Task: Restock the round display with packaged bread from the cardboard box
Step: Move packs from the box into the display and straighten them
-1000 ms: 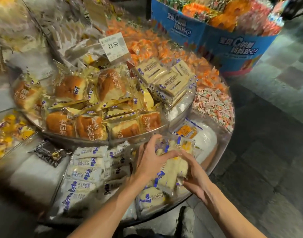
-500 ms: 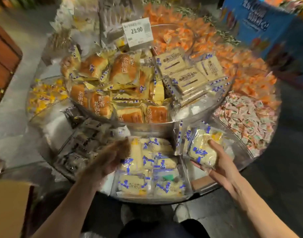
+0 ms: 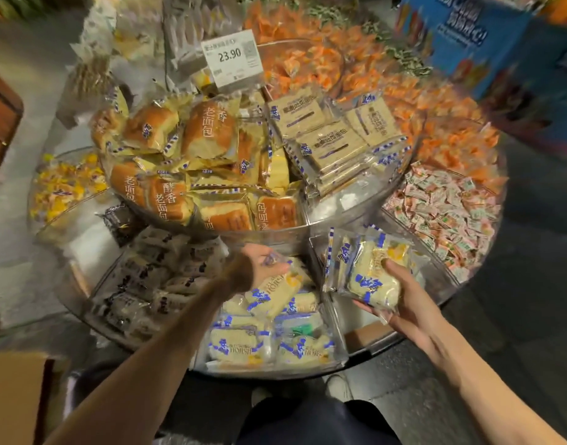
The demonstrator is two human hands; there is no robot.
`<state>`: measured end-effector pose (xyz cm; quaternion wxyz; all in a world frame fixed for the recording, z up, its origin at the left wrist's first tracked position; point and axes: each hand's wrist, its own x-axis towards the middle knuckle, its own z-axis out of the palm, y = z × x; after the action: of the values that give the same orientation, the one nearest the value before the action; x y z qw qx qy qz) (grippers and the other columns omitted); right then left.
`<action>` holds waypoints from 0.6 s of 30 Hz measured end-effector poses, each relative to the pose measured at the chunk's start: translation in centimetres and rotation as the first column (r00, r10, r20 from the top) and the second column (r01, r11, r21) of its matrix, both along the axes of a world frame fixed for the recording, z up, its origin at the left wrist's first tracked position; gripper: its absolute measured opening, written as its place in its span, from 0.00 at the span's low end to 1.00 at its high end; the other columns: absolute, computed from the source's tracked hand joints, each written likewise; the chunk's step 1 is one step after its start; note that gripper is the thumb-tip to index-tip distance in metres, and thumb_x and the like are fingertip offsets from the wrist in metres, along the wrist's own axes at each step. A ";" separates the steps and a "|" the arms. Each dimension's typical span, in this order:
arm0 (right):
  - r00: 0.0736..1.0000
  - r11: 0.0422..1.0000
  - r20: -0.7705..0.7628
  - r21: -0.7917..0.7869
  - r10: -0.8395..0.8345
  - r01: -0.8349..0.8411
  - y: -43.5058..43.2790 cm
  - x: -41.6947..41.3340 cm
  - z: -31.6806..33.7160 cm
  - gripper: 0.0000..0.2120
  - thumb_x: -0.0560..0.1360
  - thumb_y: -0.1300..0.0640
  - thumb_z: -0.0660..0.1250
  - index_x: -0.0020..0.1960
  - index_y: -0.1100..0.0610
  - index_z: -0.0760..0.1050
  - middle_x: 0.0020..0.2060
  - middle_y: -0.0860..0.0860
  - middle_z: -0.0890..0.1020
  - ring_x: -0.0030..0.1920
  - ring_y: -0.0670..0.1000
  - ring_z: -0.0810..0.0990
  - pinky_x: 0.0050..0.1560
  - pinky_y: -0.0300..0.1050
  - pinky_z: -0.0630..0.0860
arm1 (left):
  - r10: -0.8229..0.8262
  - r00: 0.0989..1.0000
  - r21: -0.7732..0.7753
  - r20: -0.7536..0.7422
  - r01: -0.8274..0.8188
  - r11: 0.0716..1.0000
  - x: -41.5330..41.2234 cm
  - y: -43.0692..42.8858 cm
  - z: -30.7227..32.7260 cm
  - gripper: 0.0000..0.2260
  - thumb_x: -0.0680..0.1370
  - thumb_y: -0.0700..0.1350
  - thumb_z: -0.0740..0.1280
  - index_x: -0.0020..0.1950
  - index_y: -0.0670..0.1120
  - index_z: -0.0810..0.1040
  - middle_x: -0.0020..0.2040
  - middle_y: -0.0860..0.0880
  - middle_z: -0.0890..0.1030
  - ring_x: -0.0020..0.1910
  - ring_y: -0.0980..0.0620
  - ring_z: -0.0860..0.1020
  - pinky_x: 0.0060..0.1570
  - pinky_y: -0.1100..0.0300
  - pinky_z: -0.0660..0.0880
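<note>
The round display (image 3: 269, 372) fills the view. Its clear upper tier (image 3: 275, 236) is heaped with golden loaves (image 3: 208, 133) and flat beige packs (image 3: 333, 146), and its lower ring is cut into bays by clear walls. The box (image 3: 12, 396) shows at the lower left corner, beside the left forearm and apart from the display.

In the ring, the front bay (image 3: 335, 316) is nearly full of pale packs (image 3: 237, 343) with blue print, lying flat up to its front wall. The right bay (image 3: 351, 319) has open floor near the rim, the widest free room within reach. Sweets (image 3: 442, 213) fill the bay beyond it.

The right hand (image 3: 404, 297) hangs over that open bay, grasping a bread pack (image 3: 372, 281) with fingers cupped beneath and thumb pressed on top. A second pack (image 3: 336, 261) stands on edge against the first, toward the dividing wall; I cannot tell whether the hand holds it too.

The left hand (image 3: 259, 268) reaches over the back of the front bay, just under the upper tier's wall and close upon the topmost pale pack. It is blurred, so I cannot tell whether it grips or lies loose.
</note>
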<state>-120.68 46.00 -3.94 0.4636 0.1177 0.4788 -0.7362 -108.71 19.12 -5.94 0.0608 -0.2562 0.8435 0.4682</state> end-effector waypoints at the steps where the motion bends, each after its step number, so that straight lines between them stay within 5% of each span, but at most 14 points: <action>1: 1.000 1.000 -0.005 0.013 0.000 0.000 0.3 -0.1 -0.1 0.25 0.66 0.49 0.75 0.61 0.55 0.78 0.56 0.61 0.84 0.50 0.59 0.86 0.51 0.59 0.81 | -0.105 0.994 -0.005 0.024 0.105 0.994 -1.1 0.9 -0.1 0.06 0.74 0.46 0.76 0.45 0.44 0.85 0.37 0.54 0.83 0.38 0.59 0.78 0.42 0.59 0.73; 5: 0.999 1.000 -0.027 0.020 0.022 -0.022 1.6 -0.2 -0.4 0.45 0.49 0.45 0.86 0.63 0.55 0.78 0.58 0.61 0.83 0.55 0.61 0.84 0.51 0.58 0.83 | -0.357 0.923 -0.099 0.145 0.372 0.923 -4.1 3.5 -1.5 0.12 0.73 0.51 0.76 0.54 0.49 0.83 0.56 0.51 0.82 0.54 0.54 0.79 0.55 0.56 0.73; 11: 1.000 1.000 0.001 0.019 -0.019 0.019 2.1 -0.1 -0.1 0.17 0.72 0.52 0.67 0.60 0.56 0.78 0.55 0.61 0.84 0.50 0.59 0.86 0.49 0.58 0.82 | -0.369 0.905 -0.248 0.211 0.414 0.876 -4.1 4.3 -3.6 0.36 0.70 0.52 0.77 0.75 0.56 0.65 0.68 0.48 0.75 0.65 0.46 0.73 0.58 0.48 0.73; 14: 1.000 0.999 -0.009 0.037 -0.014 0.015 1.8 0.1 -0.1 0.16 0.74 0.53 0.65 0.60 0.55 0.77 0.55 0.60 0.84 0.50 0.59 0.86 0.48 0.58 0.82 | -0.377 0.879 -0.335 0.294 0.464 0.820 -3.1 3.6 -4.3 0.36 0.72 0.52 0.76 0.75 0.58 0.63 0.70 0.50 0.73 0.68 0.46 0.70 0.62 0.46 0.71; 18: 1.000 0.999 -0.013 0.044 -0.004 0.005 1.1 0.3 -0.1 0.15 0.74 0.53 0.65 0.60 0.56 0.78 0.54 0.60 0.85 0.49 0.59 0.86 0.49 0.59 0.82 | -0.459 0.810 -0.567 0.365 0.584 0.581 -2.2 3.2 -4.2 0.31 0.76 0.54 0.70 0.77 0.56 0.64 0.71 0.54 0.71 0.65 0.51 0.66 0.61 0.55 0.62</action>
<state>-120.36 47.15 -4.08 0.4561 0.1242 0.4977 -0.7272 -110.92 22.35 -10.10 0.1774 -0.0413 0.9802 0.0776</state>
